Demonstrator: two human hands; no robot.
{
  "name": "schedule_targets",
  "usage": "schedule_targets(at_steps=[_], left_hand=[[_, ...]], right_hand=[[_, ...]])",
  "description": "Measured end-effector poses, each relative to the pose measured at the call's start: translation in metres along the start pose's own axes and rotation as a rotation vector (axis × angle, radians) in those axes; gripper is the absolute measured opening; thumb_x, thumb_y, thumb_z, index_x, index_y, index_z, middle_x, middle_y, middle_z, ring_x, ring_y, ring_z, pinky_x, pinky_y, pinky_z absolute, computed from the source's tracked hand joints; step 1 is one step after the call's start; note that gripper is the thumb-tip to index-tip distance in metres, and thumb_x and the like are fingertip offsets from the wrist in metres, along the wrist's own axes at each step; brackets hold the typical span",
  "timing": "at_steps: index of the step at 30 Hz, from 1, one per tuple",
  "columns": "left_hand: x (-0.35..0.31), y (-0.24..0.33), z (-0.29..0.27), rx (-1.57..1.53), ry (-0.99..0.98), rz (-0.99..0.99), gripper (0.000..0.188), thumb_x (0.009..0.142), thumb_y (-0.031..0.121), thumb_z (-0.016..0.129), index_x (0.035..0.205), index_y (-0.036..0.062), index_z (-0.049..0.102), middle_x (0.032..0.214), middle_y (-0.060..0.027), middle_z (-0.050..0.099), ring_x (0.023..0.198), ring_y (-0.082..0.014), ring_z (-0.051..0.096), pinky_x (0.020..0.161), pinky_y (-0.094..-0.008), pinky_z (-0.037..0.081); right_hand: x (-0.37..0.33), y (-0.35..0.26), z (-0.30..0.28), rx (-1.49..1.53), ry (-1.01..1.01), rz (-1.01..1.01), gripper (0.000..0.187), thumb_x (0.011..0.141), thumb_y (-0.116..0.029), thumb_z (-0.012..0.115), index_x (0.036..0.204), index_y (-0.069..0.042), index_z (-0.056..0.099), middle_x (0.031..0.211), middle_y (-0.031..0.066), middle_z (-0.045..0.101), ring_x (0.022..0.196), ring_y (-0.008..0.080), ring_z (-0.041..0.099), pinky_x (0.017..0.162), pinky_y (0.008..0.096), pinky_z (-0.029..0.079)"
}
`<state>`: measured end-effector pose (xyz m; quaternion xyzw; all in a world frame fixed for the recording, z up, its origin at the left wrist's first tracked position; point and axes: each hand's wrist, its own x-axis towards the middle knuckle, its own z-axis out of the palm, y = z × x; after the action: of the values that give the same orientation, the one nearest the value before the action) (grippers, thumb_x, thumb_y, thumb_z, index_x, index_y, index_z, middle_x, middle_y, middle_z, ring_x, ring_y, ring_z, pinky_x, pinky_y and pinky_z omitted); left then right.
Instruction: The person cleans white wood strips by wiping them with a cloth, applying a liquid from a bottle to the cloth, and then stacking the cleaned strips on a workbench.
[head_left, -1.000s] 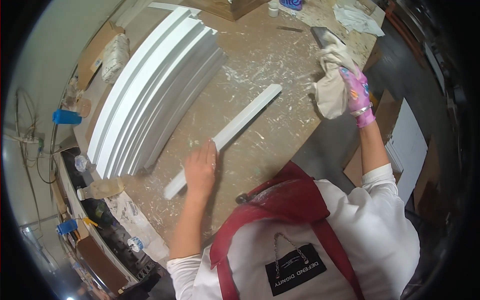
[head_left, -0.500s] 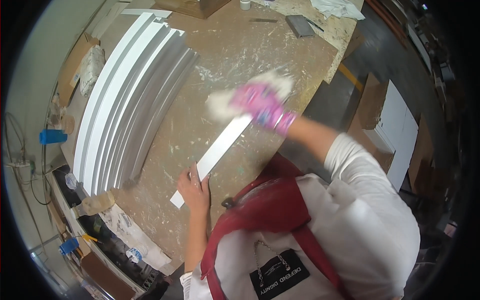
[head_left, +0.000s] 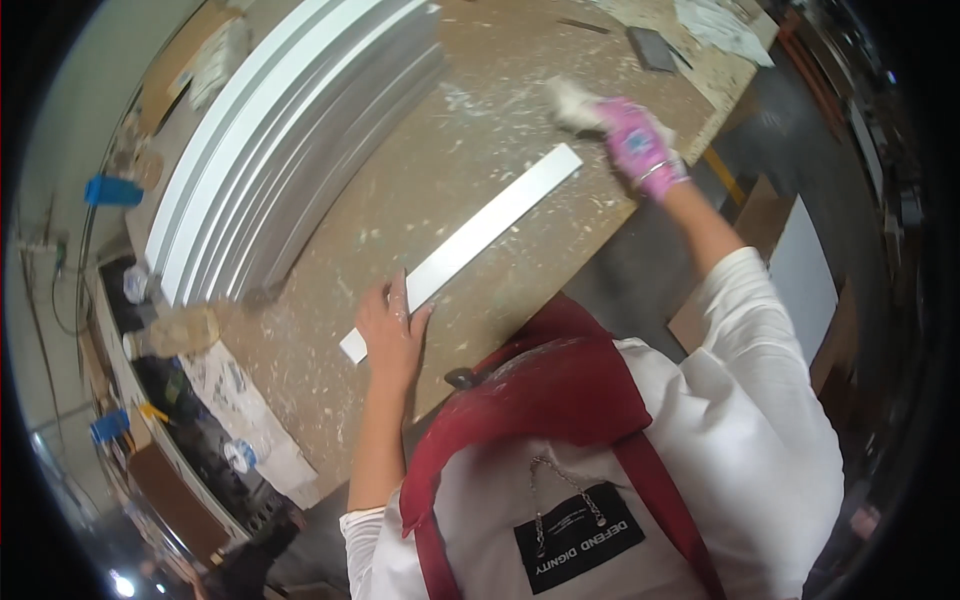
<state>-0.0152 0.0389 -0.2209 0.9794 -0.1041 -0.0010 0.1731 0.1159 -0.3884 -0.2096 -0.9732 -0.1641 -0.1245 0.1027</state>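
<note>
Half a second ago we saw the cloth blurred across the upper part of the white strip [head_left: 495, 220]; now it is clear of the strip, and the white face shows right up to its far end. The left hand [head_left: 390, 335] has stayed on the strip's lower part. At the upper left, the stack of curved white mouldings [head_left: 290, 150] now runs off the top edge as our view has shifted.

We see the bare left hand at lower centre, its grip partly open around the strip, fingers and thumb spread, holding it against the scuffed table [head_left: 500, 125]. The pink-gloved right hand [head_left: 642, 148], at upper right, has its grip closed on the cream cloth [head_left: 572, 108]; motion blurs the fingers.

Lying flat mid-frame, the strip has its long axis diagonal: from a short end at lower left, past the left hand, it points to the upper right, just short of the cloth.
</note>
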Motion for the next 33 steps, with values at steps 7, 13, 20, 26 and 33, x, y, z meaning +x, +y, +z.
schedule_targets(at_steps=[7,13,20,26,33], left_hand=[[-0.056,-0.073,-0.032,-0.219,0.113,-0.239,0.077,0.069,0.012,0.079,0.136,0.0049,0.042,0.130,-0.0224,0.047,0.119,-0.0388,0.045,0.101,-0.0433,0.036],[-0.059,-0.089,-0.011,-0.638,0.148,-0.401,0.077,0.071,0.002,0.076,0.139,0.0058,0.042,0.115,-0.0164,0.059,0.104,-0.0262,0.057,0.091,-0.0361,0.045],[-0.060,-0.097,0.000,-0.670,0.223,-0.311,0.086,0.072,0.000,0.075,0.145,0.0043,0.030,0.109,-0.0099,0.061,0.095,-0.0160,0.057,0.083,-0.0279,0.045],[-0.066,-0.095,-0.003,-0.682,0.253,-0.305,0.083,0.072,0.002,0.075,0.143,0.0039,0.033,0.106,-0.0087,0.062,0.096,-0.0180,0.058,0.085,-0.0295,0.043],[-0.065,-0.094,-0.002,-0.658,0.235,-0.279,0.080,0.073,0.006,0.076,0.142,0.0039,0.035,0.111,-0.0154,0.059,0.100,-0.0234,0.058,0.090,-0.0349,0.046]], right_hand=[[-0.009,-0.038,-0.021,0.333,0.012,0.074,0.044,0.089,-0.020,0.053,0.128,0.001,0.050,0.120,0.0196,0.056,0.114,0.0342,0.052,0.102,0.0389,0.041],[-0.013,-0.140,0.031,0.025,-0.204,0.021,0.035,0.079,-0.019,0.055,0.110,-0.001,0.058,0.104,0.0207,0.059,0.094,0.0350,0.058,0.082,0.0434,0.047],[-0.027,-0.306,0.132,0.543,-0.170,-0.340,0.035,0.078,-0.020,0.066,0.110,-0.009,0.059,0.108,0.0086,0.061,0.097,0.0239,0.060,0.088,0.0376,0.049],[-0.004,-0.199,0.048,0.056,-0.205,-0.192,0.026,0.077,-0.019,0.065,0.100,-0.007,0.063,0.102,0.0145,0.064,0.093,0.0287,0.061,0.085,0.0396,0.049],[-0.032,-0.288,0.076,0.461,-0.179,-0.312,0.021,0.079,-0.015,0.056,0.098,-0.008,0.062,0.099,0.0118,0.063,0.094,0.0284,0.060,0.080,0.0391,0.050]])
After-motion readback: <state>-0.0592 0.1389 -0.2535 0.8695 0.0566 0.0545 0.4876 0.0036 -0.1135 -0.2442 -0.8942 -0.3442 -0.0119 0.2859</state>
